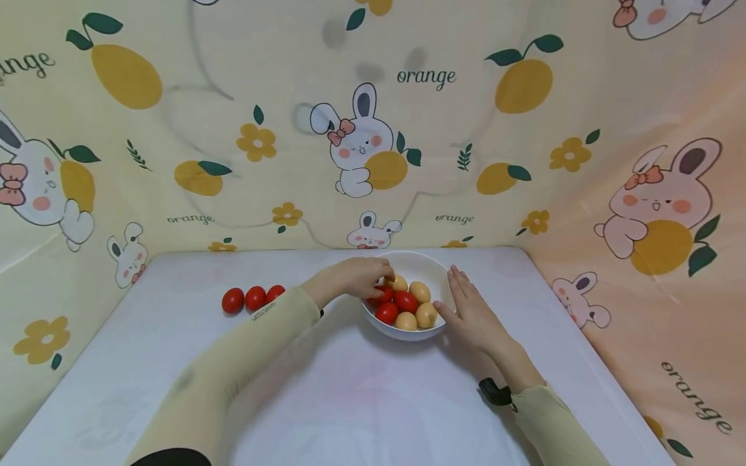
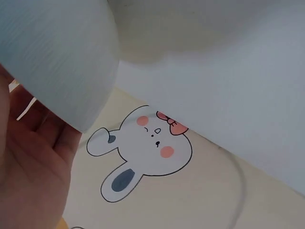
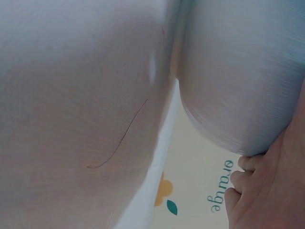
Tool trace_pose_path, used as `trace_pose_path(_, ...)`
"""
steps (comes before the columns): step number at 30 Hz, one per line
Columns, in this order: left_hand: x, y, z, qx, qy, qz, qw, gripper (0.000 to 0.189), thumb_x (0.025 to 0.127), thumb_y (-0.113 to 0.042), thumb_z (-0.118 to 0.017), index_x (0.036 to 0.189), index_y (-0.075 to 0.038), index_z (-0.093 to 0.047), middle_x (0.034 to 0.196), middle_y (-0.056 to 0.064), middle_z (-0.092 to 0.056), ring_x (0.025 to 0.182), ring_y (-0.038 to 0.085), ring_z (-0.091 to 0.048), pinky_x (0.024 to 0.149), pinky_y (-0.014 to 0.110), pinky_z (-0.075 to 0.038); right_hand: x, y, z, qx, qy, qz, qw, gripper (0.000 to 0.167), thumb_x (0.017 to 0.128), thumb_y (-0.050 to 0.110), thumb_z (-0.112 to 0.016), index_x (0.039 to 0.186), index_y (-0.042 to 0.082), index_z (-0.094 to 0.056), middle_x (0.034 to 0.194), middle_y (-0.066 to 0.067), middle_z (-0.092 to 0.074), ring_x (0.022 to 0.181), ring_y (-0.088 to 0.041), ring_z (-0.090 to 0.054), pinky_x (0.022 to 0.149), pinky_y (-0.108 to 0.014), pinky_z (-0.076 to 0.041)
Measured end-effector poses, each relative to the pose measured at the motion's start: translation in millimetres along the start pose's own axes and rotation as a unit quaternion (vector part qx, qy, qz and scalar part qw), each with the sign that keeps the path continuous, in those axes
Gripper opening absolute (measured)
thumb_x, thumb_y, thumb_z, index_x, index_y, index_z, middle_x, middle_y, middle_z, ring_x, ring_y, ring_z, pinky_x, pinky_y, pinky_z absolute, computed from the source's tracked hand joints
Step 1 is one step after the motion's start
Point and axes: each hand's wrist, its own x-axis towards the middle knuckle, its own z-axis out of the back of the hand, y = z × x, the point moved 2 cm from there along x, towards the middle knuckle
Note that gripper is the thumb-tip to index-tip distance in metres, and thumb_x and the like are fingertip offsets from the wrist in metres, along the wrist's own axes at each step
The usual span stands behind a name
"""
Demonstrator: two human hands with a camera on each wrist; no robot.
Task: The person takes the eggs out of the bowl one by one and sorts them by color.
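Note:
A white bowl (image 1: 399, 334) holds several smooth tan egg-shaped pieces (image 1: 419, 292) and three glossy red tomatoes (image 1: 406, 301). My left hand (image 1: 358, 277) reaches over its left rim, with thumb and fingertips parted just above the leftmost red tomato (image 1: 381, 296). In the left wrist view, the bowl wall (image 2: 66, 62) hides part of that hand's fingers. Against the right side of the bowl rests my right hand (image 1: 469, 314), fingers straight and thumb by the rim. The right wrist view shows its fingertips touching the outside of the bowl (image 3: 243, 86).
Three more red tomatoes (image 1: 233, 301) lie in a row on the white table (image 1: 350, 401), left of the bowl; the left sleeve (image 1: 256, 343) partly covers the nearest one. Behind the table's back edge hangs a rabbit-and-orange printed cloth (image 1: 280, 188).

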Motion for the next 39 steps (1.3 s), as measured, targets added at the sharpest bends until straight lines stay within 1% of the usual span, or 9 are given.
trace_pose_path(4, 2.8, -0.8, -0.4, 0.021, 0.014, -0.001, 0.9997, 0.033, 0.098, -0.019, -0.072, 0.129, -0.01, -0.071, 0.122, 0.006, -0.066, 0.103, 0.02, -0.062, 0.092, 0.031, -0.054, -0.3, 1, 0, 0.0, -0.001, 0.002, 1.0, 0.09, 0.106, 0.058, -0.045, 0.165, 0.0, -0.01, 0.174, -0.016, -0.007, 0.159, -0.039, -0.007, 0.126, -0.059, -0.014)
trace_pose_path(9, 5.2, -3.0, -1.1, 0.022, 0.032, 0.005, 0.9992, 0.031, 0.098, -0.02, -0.073, 0.128, -0.013, -0.072, 0.118, 0.005, -0.066, 0.102, 0.019, -0.06, 0.091, 0.03, -0.054, -0.8, 1, 1, -0.001, -0.002, 0.006, 1.0, 0.089, 0.106, 0.056, -0.045, 0.165, -0.002, -0.011, 0.173, -0.017, -0.007, 0.159, -0.04, -0.007, 0.126, -0.059, -0.014)
trace_pose_path(12, 6.5, -3.5, -2.5, 0.033, 0.04, 0.008, 0.9986, 0.031, 0.097, -0.02, -0.072, 0.128, -0.016, -0.073, 0.116, 0.003, -0.065, 0.101, 0.019, -0.059, 0.09, 0.03, -0.053, -0.4, 1, 1, -0.002, -0.002, 0.007, 1.0, 0.089, 0.107, 0.056, -0.045, 0.165, -0.002, -0.01, 0.173, -0.018, -0.007, 0.159, -0.04, -0.007, 0.126, -0.059, -0.014)
trace_pose_path(17, 8.4, -5.7, -5.0, 0.067, 0.053, 0.005, 0.9964, 0.036, 0.096, -0.019, -0.073, 0.132, -0.021, -0.072, 0.123, 0.003, -0.065, 0.107, 0.021, -0.059, 0.097, 0.034, -0.052, 0.1, 0, -1, -0.001, -0.002, 0.005, 1.0, 0.09, 0.106, 0.06, -0.043, 0.165, -0.001, -0.01, 0.174, -0.017, -0.007, 0.159, -0.04, -0.007, 0.125, -0.06, -0.015)
trace_pose_path(22, 9.0, -7.5, -5.8, 0.086, 0.061, 0.017, 0.9943, 0.045, 0.093, -0.019, -0.076, 0.138, -0.024, -0.069, 0.129, 0.002, -0.066, 0.112, 0.021, -0.059, 0.102, 0.036, -0.05, 0.6, -1, -1, 0.001, -0.004, 0.005, 1.0, 0.091, 0.106, 0.06, -0.043, 0.165, -0.001, -0.01, 0.174, -0.017, -0.007, 0.159, -0.04, -0.007, 0.125, -0.06, -0.014)
trace_pose_path(26, 8.8, -8.5, -6.2, 0.081, 0.061, 0.025, 0.9945, 0.047, 0.093, -0.019, -0.077, 0.139, -0.025, -0.069, 0.13, 0.001, -0.067, 0.112, 0.021, -0.059, 0.101, 0.035, -0.05, 0.4, -1, -1, 0.002, -0.005, 0.006, 1.0, 0.09, 0.106, 0.059, -0.044, 0.165, -0.001, -0.01, 0.173, -0.017, -0.007, 0.159, -0.04, -0.007, 0.125, -0.06, -0.015)
trace_pose_path(31, 7.8, -8.9, -6.2, 0.074, 0.061, 0.027, 0.995, 0.047, 0.092, -0.018, -0.078, 0.138, -0.024, -0.069, 0.127, 0.0, -0.066, 0.11, 0.02, -0.058, 0.102, 0.035, -0.05, 0.1, -2, -2, 0.0, -0.005, 0.008, 1.0, 0.089, 0.106, 0.057, -0.044, 0.165, -0.001, -0.01, 0.173, -0.018, -0.008, 0.159, -0.04, -0.008, 0.125, -0.06, -0.015)
trace_pose_path(36, 5.7, -9.3, -5.0, 0.059, 0.051, 0.026, 0.9966, 0.045, 0.092, -0.016, -0.077, 0.136, -0.022, -0.07, 0.123, 0.0, -0.065, 0.107, 0.019, -0.058, 0.098, 0.034, -0.051, 0.1, -2, -2, -0.001, -0.005, 0.008, 1.0, 0.089, 0.107, 0.056, -0.046, 0.164, -0.002, -0.011, 0.173, -0.018, -0.008, 0.159, -0.041, -0.008, 0.125, -0.06, -0.015)
trace_pose_path(39, 3.7, -10.5, -2.4, 0.048, 0.044, 0.028, 0.9975, 0.045, 0.092, -0.015, -0.077, 0.136, -0.02, -0.069, 0.124, 0.002, -0.064, 0.107, 0.019, -0.059, 0.097, 0.033, -0.051, 0.1, -1, -1, -0.001, -0.005, 0.008, 1.0, 0.089, 0.107, 0.056, -0.045, 0.164, -0.002, -0.011, 0.173, -0.019, -0.008, 0.159, -0.041, -0.008, 0.125, -0.06, -0.015)
